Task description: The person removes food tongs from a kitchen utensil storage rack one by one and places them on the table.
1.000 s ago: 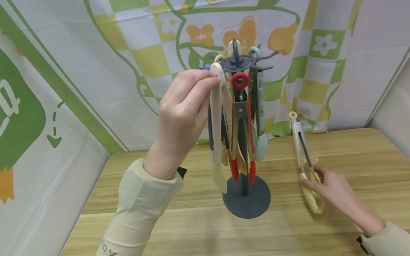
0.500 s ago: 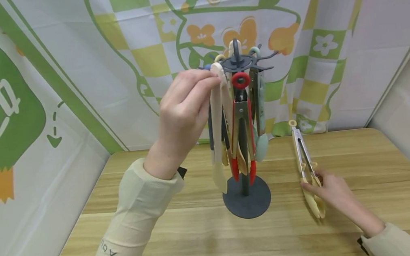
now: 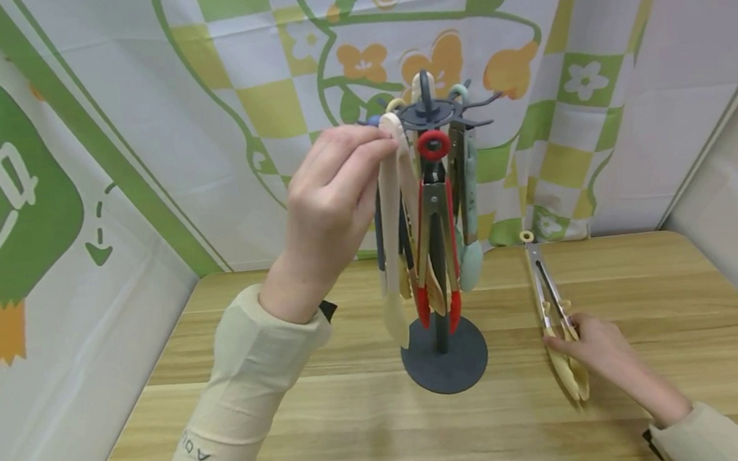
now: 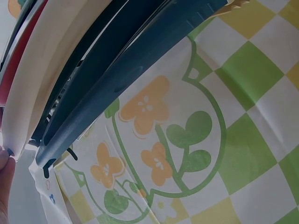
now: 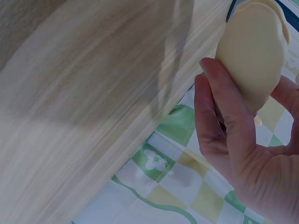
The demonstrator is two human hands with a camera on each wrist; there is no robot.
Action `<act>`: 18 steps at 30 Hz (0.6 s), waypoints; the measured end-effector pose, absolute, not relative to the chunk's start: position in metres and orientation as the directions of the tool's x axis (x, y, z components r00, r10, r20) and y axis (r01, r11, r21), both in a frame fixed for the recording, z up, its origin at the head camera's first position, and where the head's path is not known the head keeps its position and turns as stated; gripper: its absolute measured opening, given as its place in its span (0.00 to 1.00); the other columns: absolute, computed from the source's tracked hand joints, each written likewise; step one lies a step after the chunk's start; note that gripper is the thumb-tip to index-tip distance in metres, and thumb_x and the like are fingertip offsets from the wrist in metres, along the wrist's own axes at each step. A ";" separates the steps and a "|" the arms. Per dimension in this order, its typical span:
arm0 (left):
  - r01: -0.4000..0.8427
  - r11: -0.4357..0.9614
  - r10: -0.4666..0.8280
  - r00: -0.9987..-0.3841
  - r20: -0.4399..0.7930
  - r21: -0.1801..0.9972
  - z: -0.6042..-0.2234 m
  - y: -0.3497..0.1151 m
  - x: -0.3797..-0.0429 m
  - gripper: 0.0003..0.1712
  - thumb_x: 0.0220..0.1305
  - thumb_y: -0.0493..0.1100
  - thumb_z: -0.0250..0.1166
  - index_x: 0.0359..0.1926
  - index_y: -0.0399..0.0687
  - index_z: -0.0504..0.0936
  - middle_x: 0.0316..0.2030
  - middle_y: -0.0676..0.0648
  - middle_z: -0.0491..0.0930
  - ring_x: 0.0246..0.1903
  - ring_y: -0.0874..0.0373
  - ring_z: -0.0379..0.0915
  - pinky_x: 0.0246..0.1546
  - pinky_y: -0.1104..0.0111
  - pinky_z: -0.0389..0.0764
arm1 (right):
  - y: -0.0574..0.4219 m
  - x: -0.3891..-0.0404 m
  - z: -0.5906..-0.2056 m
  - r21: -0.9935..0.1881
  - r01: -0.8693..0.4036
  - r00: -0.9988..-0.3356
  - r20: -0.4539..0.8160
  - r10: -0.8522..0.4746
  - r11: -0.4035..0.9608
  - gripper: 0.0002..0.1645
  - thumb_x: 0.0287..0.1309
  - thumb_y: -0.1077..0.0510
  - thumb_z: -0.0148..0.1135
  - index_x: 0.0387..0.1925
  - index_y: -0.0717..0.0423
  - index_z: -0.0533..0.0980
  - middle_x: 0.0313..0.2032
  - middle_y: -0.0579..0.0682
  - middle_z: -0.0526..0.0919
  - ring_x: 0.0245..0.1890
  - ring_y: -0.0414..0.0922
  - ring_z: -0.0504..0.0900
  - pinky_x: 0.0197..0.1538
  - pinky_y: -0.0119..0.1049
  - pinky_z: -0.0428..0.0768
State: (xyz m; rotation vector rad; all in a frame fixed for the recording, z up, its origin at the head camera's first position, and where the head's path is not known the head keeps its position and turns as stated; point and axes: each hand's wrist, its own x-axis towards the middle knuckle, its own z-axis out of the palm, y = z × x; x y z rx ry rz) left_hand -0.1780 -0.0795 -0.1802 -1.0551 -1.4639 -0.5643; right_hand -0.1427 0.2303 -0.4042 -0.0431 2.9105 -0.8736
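**Left hand pinching white tongs at a rack, right hand grasping yellow tongs**

A printed cloth is hanging behind everything, its checks and flowers spreading across the back. In front of it a wooden table is filling the lower view, and the dark rack is standing upright on it, near the middle. Around the rack's post several pairs are hanging: red tongs facing the viewer, mint tongs on the right, and dark blue tongs just beside the white pair.

The white tongs are dangling at the rack's left side, tips down; the left hand is pinching their top end. Whether that end is sitting on a hook, I cannot tell, as the fingers are covering it. The yellow tongs are stretching away from the person, right of the rack and well apart from it. The right hand is holding them by their soft tips, thumb on one side and fingers on the other; whether they are touching the wood is unclear. Their small yellow ring is pointing toward the cloth.

The step in hand is seemingly handling both pairs at once, one at the rack and one away from it. A next move would probably be calling for a steady left pinch, without knocking the blue or red neighbours, and a light right grip that keeps the yellow arms from springing.
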 end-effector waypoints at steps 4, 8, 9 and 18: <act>0.851 0.475 0.283 0.096 0.954 -0.226 -0.180 -0.079 -0.178 0.07 0.59 0.27 0.57 0.29 0.29 0.81 0.30 0.40 0.80 0.34 0.49 0.76 0.43 0.69 0.78 | 0.230 -0.143 -0.405 -0.549 0.018 -0.993 -0.108 -0.049 0.836 0.31 0.51 0.46 0.62 0.39 0.74 0.71 0.18 0.49 0.69 0.18 0.43 0.66 0.18 0.33 0.66; 0.850 0.475 0.280 0.099 0.955 -0.228 -0.180 -0.079 -0.178 0.07 0.59 0.27 0.57 0.28 0.30 0.81 0.30 0.40 0.80 0.34 0.49 0.76 0.43 0.69 0.78 | 0.230 -0.144 -0.405 -0.551 0.037 -0.990 -0.132 -0.043 0.834 0.28 0.51 0.46 0.62 0.33 0.71 0.71 0.17 0.48 0.67 0.17 0.42 0.65 0.18 0.33 0.66; 0.851 0.474 0.280 0.100 0.955 -0.228 -0.180 -0.079 -0.178 0.07 0.59 0.27 0.57 0.28 0.30 0.81 0.30 0.40 0.80 0.34 0.49 0.76 0.43 0.69 0.78 | 0.230 -0.144 -0.406 -0.552 0.043 -0.990 -0.139 -0.040 0.833 0.27 0.51 0.46 0.62 0.32 0.70 0.71 0.17 0.48 0.67 0.17 0.42 0.64 0.18 0.32 0.66; 0.855 0.467 0.285 0.097 0.954 -0.226 -0.180 -0.080 -0.178 0.07 0.59 0.27 0.57 0.29 0.29 0.81 0.30 0.40 0.80 0.34 0.49 0.75 0.44 0.69 0.78 | 0.231 -0.145 -0.409 -0.530 0.064 -0.985 -0.170 -0.032 0.846 0.23 0.51 0.46 0.61 0.24 0.64 0.70 0.16 0.48 0.68 0.17 0.43 0.67 0.18 0.33 0.67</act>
